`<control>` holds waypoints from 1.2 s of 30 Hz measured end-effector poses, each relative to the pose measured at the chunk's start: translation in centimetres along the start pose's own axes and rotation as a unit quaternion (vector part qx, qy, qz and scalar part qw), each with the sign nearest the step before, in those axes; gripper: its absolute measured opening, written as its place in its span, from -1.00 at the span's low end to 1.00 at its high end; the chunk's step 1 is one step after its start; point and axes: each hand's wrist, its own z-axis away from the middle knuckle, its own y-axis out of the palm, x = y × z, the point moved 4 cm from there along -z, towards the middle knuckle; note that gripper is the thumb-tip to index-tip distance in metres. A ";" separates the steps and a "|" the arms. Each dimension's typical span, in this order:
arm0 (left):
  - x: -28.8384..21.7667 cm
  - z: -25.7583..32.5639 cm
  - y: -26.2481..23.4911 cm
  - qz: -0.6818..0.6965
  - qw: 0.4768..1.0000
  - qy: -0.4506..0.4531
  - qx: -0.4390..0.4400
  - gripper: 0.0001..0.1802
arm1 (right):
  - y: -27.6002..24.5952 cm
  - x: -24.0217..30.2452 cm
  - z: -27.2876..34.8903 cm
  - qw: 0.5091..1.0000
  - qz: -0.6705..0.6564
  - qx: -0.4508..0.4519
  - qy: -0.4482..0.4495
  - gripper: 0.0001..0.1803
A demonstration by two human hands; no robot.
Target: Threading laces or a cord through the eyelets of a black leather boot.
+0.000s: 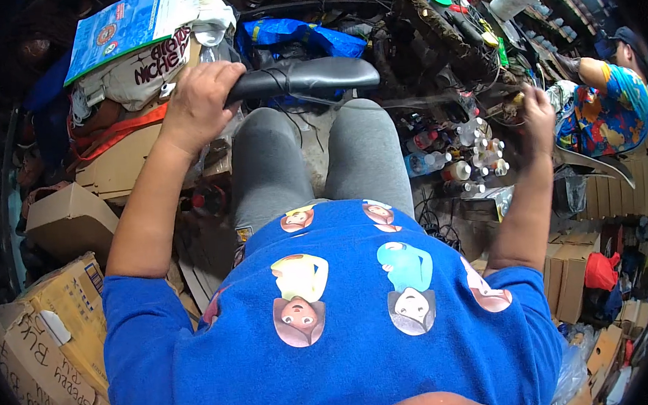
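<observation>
Seated person's left hand (198, 98) is wrapped around a black shoe (306, 76) held above grey-trousered knees, while the right hand (536, 106) pinches taut thread (438, 99) pulled sideways, which could snap or jerk the shoe loose into the bottles (462, 163) below.

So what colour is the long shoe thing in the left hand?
Black and shiny: the shoe, held by the left hand, head view.
</observation>
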 end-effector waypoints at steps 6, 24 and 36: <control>-0.4 -0.3 2.3 -0.031 0.999 0.013 -0.034 -0.41 | -17.9 -4.3 -0.5 0.972 -0.057 -0.208 0.093 -0.71; -14.4 3.3 8.8 0.325 0.940 -0.026 0.103 -0.28 | -33.4 -15.0 16.9 0.883 0.049 -0.155 0.440 -0.90; -9.8 3.4 12.5 0.223 0.966 -0.063 0.112 -0.02 | -15.4 -15.1 18.7 0.630 0.614 0.399 0.258 -0.62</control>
